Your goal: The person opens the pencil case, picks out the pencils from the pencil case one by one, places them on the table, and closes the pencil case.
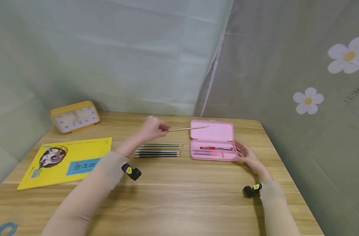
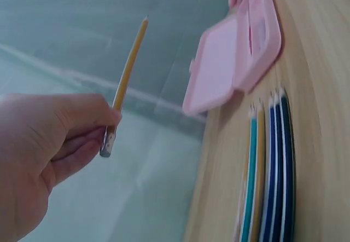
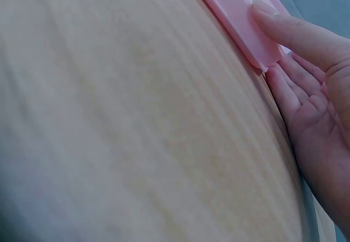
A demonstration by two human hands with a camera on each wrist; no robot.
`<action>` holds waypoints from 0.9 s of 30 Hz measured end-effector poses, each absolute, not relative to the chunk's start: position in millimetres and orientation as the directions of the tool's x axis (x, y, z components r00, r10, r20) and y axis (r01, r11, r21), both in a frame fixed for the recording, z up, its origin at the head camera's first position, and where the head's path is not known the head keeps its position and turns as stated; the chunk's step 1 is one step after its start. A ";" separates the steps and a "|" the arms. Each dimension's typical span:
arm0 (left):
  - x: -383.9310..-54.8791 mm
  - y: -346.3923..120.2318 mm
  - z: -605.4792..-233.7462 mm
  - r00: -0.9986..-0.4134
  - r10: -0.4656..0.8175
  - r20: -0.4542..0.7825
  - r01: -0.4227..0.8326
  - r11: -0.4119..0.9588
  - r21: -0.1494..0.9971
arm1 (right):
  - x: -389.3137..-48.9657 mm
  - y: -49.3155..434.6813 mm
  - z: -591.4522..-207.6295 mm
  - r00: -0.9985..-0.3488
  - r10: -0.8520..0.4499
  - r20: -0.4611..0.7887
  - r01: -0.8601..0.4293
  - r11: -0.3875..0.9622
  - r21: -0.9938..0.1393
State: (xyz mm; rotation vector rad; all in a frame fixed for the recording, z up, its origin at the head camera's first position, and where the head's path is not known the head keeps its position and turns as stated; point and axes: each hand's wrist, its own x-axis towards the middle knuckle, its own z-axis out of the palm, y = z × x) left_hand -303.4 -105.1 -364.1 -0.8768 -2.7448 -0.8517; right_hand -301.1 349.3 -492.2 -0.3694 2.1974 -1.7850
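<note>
My left hand (image 1: 154, 127) pinches a yellow pencil (image 2: 130, 67) near its eraser end, between thumb and fingers. The pencil is in the air, its tip pointing right over the raised lid of a pink pencil case (image 1: 212, 131). My right hand (image 1: 250, 159) holds the right end of the case, the thumb at its front corner and the fingers along the end. Inside the open case lie a red pen (image 1: 210, 148) and a pink-and-purple pen (image 1: 205, 153). Several pencils (image 1: 158, 151) lie in a row on the table, below the left hand and left of the case.
A yellow book (image 1: 99, 147) lies at the left of the wooden table (image 1: 179, 196). Behind it stands a yellow alarm clock (image 1: 76, 116). Part of a blue ring-shaped thing (image 1: 8, 226) shows at the bottom left. Curtains (image 1: 132, 59) hang behind the table.
</note>
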 end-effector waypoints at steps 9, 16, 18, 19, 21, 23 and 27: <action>-293.1 -150.8 -390.6 -0.827 0.510 0.236 0.551 0.653 0.519 | -301.3 349.3 -492.3 -0.927 -0.370 -0.064 -0.015 0.205 -0.979; -286.8 -175.3 -413.2 -0.830 0.531 0.172 0.525 0.638 0.563 | -300.3 348.3 -492.5 -0.929 -0.365 -0.066 -0.011 0.205 -0.979; -285.1 -180.4 -418.3 -0.824 0.542 0.163 0.529 0.636 0.562 | -300.1 348.6 -492.8 -0.928 -0.367 -0.069 -0.009 0.206 -0.978; -284.1 -182.5 -420.4 -0.820 0.549 0.162 0.535 0.633 0.559 | -300.0 348.8 -493.0 -0.928 -0.367 -0.070 -0.009 0.207 -0.978; -282.1 -185.9 -423.8 -0.819 0.553 0.152 0.533 0.636 0.558 | -299.8 349.2 -493.1 -0.928 -0.365 -0.069 -0.009 0.208 -0.978; -279.9 -188.4 -426.9 -0.821 0.553 0.141 0.528 0.642 0.555 | -300.0 349.5 -492.9 -0.929 -0.363 -0.067 -0.011 0.209 -0.978; -274.9 -192.1 -433.2 -0.819 0.564 0.109 0.518 0.643 0.564 | -301.2 349.7 -492.1 -0.928 -0.367 -0.067 -0.016 0.218 -0.976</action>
